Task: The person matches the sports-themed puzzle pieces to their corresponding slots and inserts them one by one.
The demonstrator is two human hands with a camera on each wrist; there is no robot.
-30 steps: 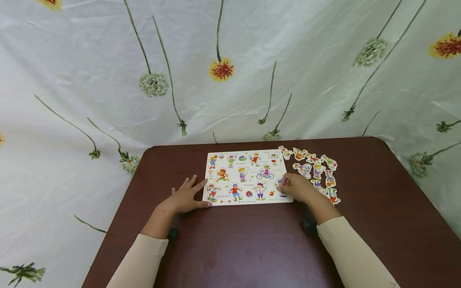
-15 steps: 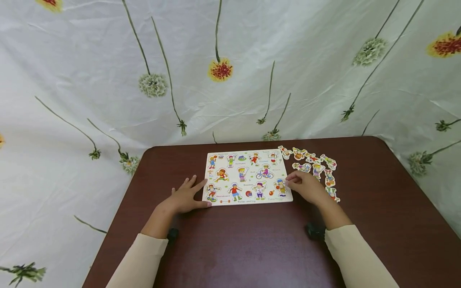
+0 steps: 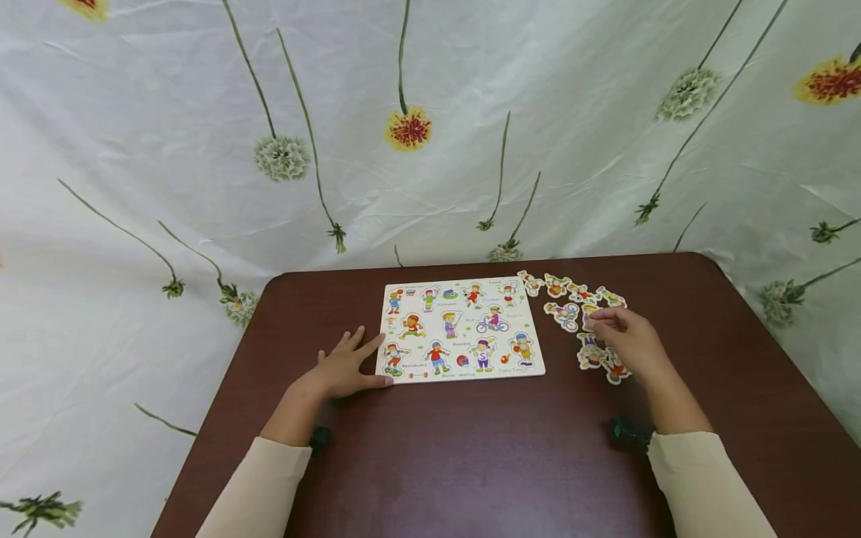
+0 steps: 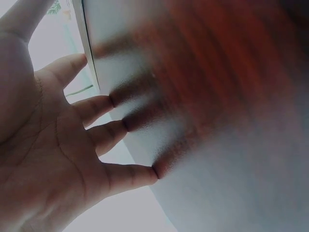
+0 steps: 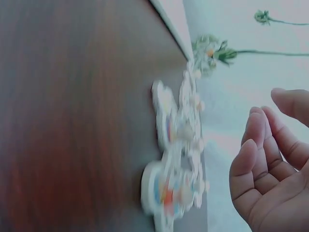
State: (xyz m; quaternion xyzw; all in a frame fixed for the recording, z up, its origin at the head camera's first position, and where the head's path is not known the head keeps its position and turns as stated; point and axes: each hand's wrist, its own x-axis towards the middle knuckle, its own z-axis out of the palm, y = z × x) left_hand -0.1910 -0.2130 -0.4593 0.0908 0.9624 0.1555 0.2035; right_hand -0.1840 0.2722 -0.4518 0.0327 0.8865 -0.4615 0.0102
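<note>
A white puzzle board (image 3: 430, 329) printed with children playing sports lies on the table. My left hand (image 3: 343, 370) is spread at its left side, with thumb and forefinger touching the edge. In the left wrist view this hand (image 4: 58, 140) has straight fingers with their tips on the tabletop. To the right of the board, my right hand (image 3: 635, 344) is above several loose puzzle pieces (image 3: 590, 351) and hides part of them. The right wrist view shows my right hand (image 5: 275, 164) loosely curled, thumb apart from fingers, holding nothing. Small knobs stand on the pieces (image 5: 166, 188).
The dark brown table (image 3: 471, 456) reaches back to a pale flowered cloth (image 3: 457, 202). A loose piece with a bicycle (image 3: 563, 315) lies near the board's right edge, and further pieces (image 3: 557, 285) lie behind it.
My right hand has moved from the board's lower right corner rightward over the loose pieces, uncovering the figure in that corner. My left hand has stayed at the board's left edge.
</note>
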